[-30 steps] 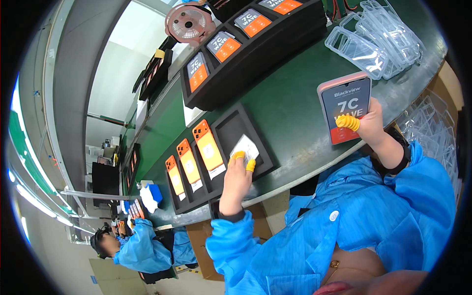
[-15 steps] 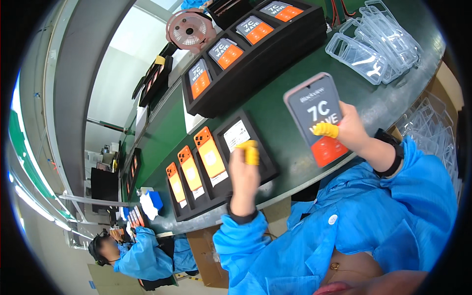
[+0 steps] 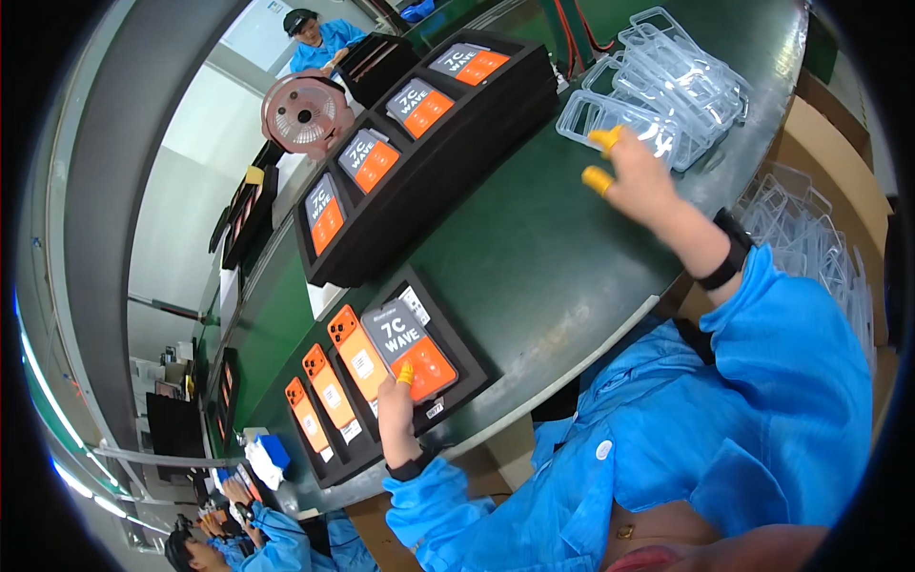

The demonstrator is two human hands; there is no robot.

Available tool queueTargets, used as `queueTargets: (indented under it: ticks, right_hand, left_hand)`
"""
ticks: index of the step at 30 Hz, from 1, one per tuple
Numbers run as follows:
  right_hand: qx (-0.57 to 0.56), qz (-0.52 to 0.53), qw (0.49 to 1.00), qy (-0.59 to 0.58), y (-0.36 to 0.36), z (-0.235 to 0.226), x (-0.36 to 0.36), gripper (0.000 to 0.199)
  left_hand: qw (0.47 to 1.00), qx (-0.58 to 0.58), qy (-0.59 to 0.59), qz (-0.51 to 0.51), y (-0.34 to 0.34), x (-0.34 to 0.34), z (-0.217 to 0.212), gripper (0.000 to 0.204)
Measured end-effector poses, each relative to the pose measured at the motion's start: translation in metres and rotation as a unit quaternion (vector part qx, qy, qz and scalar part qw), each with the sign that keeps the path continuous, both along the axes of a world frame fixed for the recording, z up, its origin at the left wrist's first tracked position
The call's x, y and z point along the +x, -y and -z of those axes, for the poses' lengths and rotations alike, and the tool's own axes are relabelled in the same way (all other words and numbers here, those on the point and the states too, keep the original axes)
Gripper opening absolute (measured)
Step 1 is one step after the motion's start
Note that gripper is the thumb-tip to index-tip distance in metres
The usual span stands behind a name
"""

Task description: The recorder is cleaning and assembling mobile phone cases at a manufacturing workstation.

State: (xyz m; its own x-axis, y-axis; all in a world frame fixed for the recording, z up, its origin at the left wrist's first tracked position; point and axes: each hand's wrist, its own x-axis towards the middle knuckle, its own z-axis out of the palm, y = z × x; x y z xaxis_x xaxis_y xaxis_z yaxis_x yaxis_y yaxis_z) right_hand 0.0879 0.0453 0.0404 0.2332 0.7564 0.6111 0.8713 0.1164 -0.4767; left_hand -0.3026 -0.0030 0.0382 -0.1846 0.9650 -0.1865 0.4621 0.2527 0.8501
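Observation:
A phone [image 3: 412, 345] with a grey and orange printed front sits in the right-hand slot of a black foam tray [image 3: 477, 377]. My left hand [image 3: 394, 410] grips its lower left edge, the thumb in a yellow finger cot lying on the front; the other fingers are mostly hidden. To its left, orange phones [image 3: 360, 360] lie back side up in the tray, white labels on them. My right hand [image 3: 640, 181] is open, thumb and forefinger in yellow cots spread apart. It reaches the near edge of a pile of clear plastic phone cases [image 3: 667, 91] and holds nothing visible.
A stacked black foam tray [image 3: 429, 162] with several grey and orange phones stands beyond, a pink fan [image 3: 305, 114] behind it. More clear cases [image 3: 801, 224] fill a cardboard box [image 3: 829, 162] at the right. Co-workers [image 3: 319, 43] sit at the far side and lower left.
The phone has gone from my right hand into the tray's right-hand slot, where my left hand now grips it. My right hand has moved up to the clear cases. The whole view has shifted.

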Motion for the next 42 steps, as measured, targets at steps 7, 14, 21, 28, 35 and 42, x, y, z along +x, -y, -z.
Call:
queueTargets:
  ticks: [7, 14, 21, 28, 35, 42]
  right_hand:
    - [-0.093, 0.027, 0.982, 0.163, -0.020, 0.016, 0.053, 0.017]
    - [0.046, 0.011, 0.993, 0.105, -0.017, -0.015, 0.056, 0.017]
    - [0.085, -0.238, 0.958, 0.135, 0.021, -0.029, 0.019, 0.015]
    - [-0.171, -0.507, 0.838, 0.105, 0.043, 0.019, -0.020, 0.012]
    - [-0.101, -0.468, 0.866, 0.143, 0.037, 0.015, -0.014, 0.014]
    - [0.097, -0.244, 0.955, 0.141, 0.007, 0.001, 0.012, 0.019]
  left_hand:
    - [0.847, 0.157, -0.501, -0.082, -0.004, 0.028, -0.013, 0.023]
    - [0.841, 0.067, -0.523, -0.125, -0.002, -0.043, 0.004, 0.032]
    - [0.906, 0.060, -0.401, -0.122, -0.022, -0.057, 0.016, 0.036]
    - [0.903, 0.084, -0.371, -0.201, -0.042, -0.082, 0.032, 0.036]
    - [0.975, 0.033, -0.147, -0.165, -0.041, -0.070, -0.003, 0.028]
    - [0.966, 0.039, -0.217, -0.137, -0.046, -0.079, 0.006, 0.037]
